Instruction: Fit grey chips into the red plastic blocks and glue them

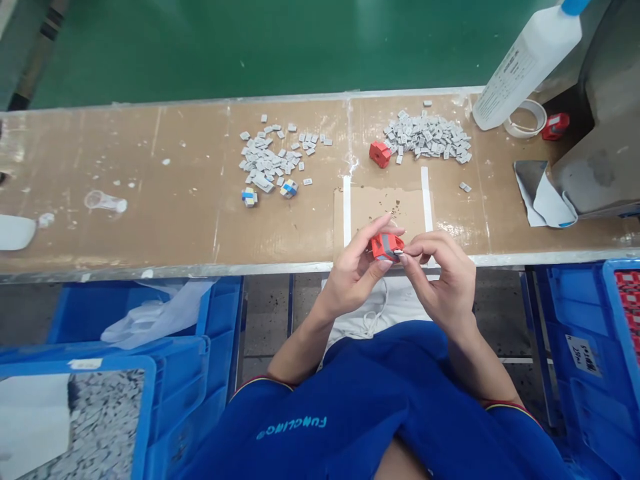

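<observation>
Blue shirt [380, 413], left hand [353, 277], right hand [443, 280], both grips clenched on red block [387, 248]

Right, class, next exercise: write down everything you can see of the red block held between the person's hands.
The red block is small and chunky and looks like moulded plastic, with a grey band across its face and a small silvery piece at its right end. It is held tilted above a cardboard sheet, pinched between the left hand and right hand, whose fingers hide part of it.
</observation>
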`<action>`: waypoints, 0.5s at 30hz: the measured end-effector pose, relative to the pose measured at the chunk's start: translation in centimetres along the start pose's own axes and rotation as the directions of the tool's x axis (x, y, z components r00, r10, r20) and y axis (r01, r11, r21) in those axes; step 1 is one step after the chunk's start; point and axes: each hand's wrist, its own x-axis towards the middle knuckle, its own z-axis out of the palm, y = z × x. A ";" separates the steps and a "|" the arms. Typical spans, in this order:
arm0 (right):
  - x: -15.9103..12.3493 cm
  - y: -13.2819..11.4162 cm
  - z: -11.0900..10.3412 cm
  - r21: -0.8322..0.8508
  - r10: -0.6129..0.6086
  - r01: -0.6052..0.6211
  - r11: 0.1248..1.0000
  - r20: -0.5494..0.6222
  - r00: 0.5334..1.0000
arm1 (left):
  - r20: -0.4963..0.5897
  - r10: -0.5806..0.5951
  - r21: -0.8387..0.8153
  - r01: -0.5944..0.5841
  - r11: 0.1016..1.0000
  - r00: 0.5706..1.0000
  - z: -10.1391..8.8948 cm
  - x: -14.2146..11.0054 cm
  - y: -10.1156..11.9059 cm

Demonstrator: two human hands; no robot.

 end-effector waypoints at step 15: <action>0.1 0.2 -0.4 0.280 0.199 -0.230 0.932 0.135 0.971 | -0.044 -0.115 -0.040 0.113 0.993 0.992 -0.9 0.3 0.7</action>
